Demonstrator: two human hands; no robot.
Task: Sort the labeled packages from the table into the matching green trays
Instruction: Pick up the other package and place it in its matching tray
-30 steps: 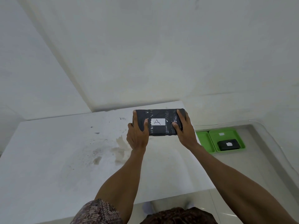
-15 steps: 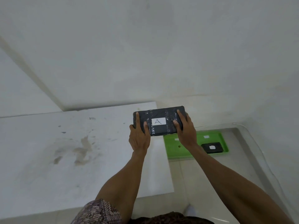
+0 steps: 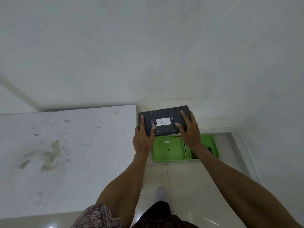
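Note:
A black wrapped package with a white label marked "A" is held in the air, past the right edge of the white table. My left hand grips its left end and my right hand grips its right end. Below it, on the floor, lie two green trays side by side. The left tray carries a small white label and holds nothing. The right tray holds a black package, mostly hidden by my right forearm.
The table's top is stained and carries no packages in view. White walls close in behind and on the right, forming a corner by the trays. Glossy floor tiles lie in front of the trays, with a foot in a white shoe on them.
The package, held in both hands, has gone rightward off the table to above the left tray. The view has swung right, so both trays now show side by side.

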